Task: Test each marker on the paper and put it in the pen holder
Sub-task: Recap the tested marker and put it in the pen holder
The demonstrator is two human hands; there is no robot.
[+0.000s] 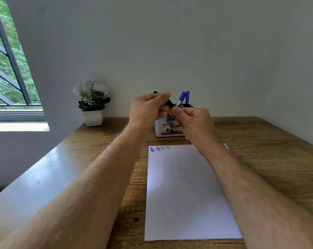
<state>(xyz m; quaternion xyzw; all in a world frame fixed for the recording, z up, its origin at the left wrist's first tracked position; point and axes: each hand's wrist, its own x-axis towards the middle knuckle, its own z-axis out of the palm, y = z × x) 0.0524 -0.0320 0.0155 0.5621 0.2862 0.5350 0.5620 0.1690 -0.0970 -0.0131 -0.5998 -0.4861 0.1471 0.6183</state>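
Black marker [170, 103] held in air above holder [170, 129], long axis slanting down-right. Left hand [148, 107] curls round upper barrel; right hand [193, 123] pinches lower end. Paper [188, 191] nearer person, below.

- Two bare forearms enter from the lower edge, one from about 7 o'clock, the other from about 5 o'clock.
- No sleeves show on either arm; both are uncovered up to the frame's edge.
- Fine hair covers both forearms, catching light along the left one.
- The left hand [148, 106] wears no ring, watch or band that can be seen.
- The right hand [195, 123] is likewise bare, with short, plain fingernails.
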